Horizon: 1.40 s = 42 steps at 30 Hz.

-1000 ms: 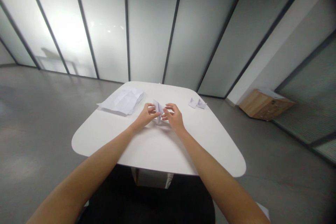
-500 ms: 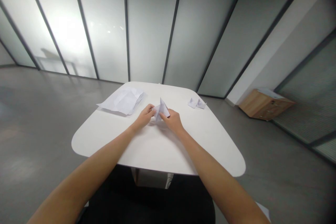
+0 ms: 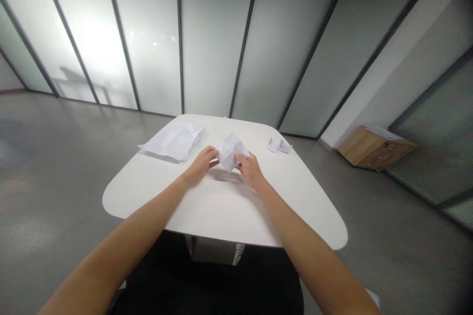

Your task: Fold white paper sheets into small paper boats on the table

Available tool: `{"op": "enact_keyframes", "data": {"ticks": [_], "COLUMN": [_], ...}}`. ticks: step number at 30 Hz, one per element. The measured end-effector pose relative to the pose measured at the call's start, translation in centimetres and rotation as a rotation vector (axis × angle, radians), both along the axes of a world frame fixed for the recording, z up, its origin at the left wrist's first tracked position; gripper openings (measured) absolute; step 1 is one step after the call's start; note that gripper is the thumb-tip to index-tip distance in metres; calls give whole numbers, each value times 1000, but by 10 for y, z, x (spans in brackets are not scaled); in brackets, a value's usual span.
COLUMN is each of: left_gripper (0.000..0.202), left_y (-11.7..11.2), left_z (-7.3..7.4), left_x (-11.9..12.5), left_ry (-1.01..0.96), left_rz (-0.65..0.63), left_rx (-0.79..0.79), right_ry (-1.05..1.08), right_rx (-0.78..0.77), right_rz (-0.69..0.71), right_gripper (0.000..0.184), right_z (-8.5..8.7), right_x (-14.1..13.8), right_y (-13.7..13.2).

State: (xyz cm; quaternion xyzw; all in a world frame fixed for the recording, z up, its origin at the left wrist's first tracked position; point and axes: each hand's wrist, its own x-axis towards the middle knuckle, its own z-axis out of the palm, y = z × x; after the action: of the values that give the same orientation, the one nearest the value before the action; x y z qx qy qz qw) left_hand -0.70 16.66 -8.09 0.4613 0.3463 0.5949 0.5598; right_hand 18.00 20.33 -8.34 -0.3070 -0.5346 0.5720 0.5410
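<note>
A creased, folded piece of white paper (image 3: pixel 230 148) is held up above the middle of the table, its broad face turned toward me. My left hand (image 3: pixel 204 162) pinches its left corner between thumb and fingers. On the right side, my right hand (image 3: pixel 250 167) grips it with the thumb on the near face and the fingers curled mostly out of sight behind. A shadow falls on the white table (image 3: pixel 221 211) below the paper. What the far side of the paper looks like is hidden.
A stack of creased white sheets (image 3: pixel 172 141) lies on the table's left side. Two small folded paper pieces (image 3: pixel 278 145) stand near the right edge. Beyond are frosted glass panels (image 3: pixel 214 39) and, on the floor at right, a wooden cabinet (image 3: pixel 375 148).
The folded paper has gone from a narrow, pointed shape with flaps standing up to a wider, flatter diamond. My right hand has shifted slightly right.
</note>
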Motion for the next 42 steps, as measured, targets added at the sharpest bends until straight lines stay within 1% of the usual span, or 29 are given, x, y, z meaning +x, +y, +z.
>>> {"op": "enact_keyframes", "data": {"ticks": [3,6,9,12,16,18,23,25,28,31,35,38,39,42], "left_gripper": [33,35,31,25,27,27,43,48,50,47,41,40,40,38], "left_y": [1,6,14,21,25,24,16,13,11,12,15,16,16,17], "left_z": [0,-2,-7,-15,-22,-21,-11,-8,-8,-13,-17,-17,-16,-14], "left_x": [1,0,-4,-11,-17,-17,-9,-6,-5,-7,-10,-12,-12,-14], "left_ry": [-26,15,140,286,458,469,345,335,353,348,284,282,305,409], "left_rz": [14,95,214,315,424,410,235,193,138,102,150,182,217,385], "left_rx": [-2,19,52,103,164,164,149,115,85,82,91,125,149,240], "right_ry": [-12,-33,-43,-57,-129,-174,-295,-318,-311,-244,-156,-179,-195,-257], "right_rx": [-1,-19,-43,-42,-8,29,101,116,133,102,33,31,38,84], "right_rz": [-25,-62,-99,-178,-228,-249,-370,-396,-394,-346,-276,-241,-238,-245], "right_gripper": [41,41,40,38,34,33,33,32,32,32,31,29,29,31], "right_z": [1,3,5,6,2,-1,-5,-5,-5,-5,-2,1,1,-1], "right_x": [0,0,1,4,7,9,11,11,11,10,8,7,6,5], "right_y": [-1,-1,0,3,7,10,12,12,11,11,9,6,5,6]}}
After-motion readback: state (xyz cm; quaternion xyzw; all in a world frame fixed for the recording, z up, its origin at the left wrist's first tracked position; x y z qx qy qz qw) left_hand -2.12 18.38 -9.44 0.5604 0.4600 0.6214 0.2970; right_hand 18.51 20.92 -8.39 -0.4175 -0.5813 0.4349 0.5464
